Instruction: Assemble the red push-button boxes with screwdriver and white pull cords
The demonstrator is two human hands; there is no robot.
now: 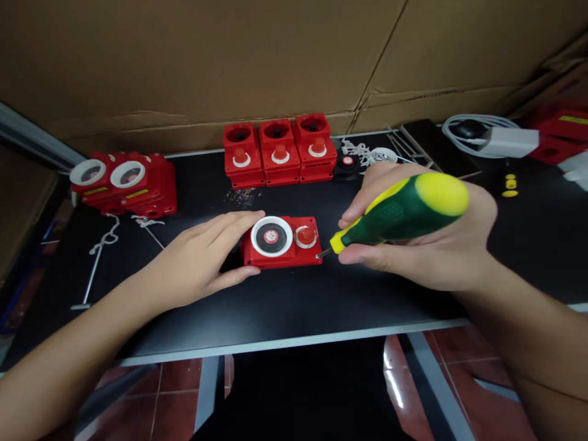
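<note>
A red box (285, 260) lies on the black table, with a white ring around a dark disc on its left half and a red knob on its right half. My left hand (202, 257) holds the box's left end between thumb and fingers. In my right hand (427, 239) is a green and yellow screwdriver (395, 211), gripped by its handle. The screwdriver's tip meets the front right corner of the box, at a small screw.
Three red housings (281, 162) stand in a row at the back. Two red units with white rings (156, 184) are at the left, near a metal T-shaped rod (95, 272). A white adapter (509, 142) with cable and yellow pieces (509, 184) are at the right.
</note>
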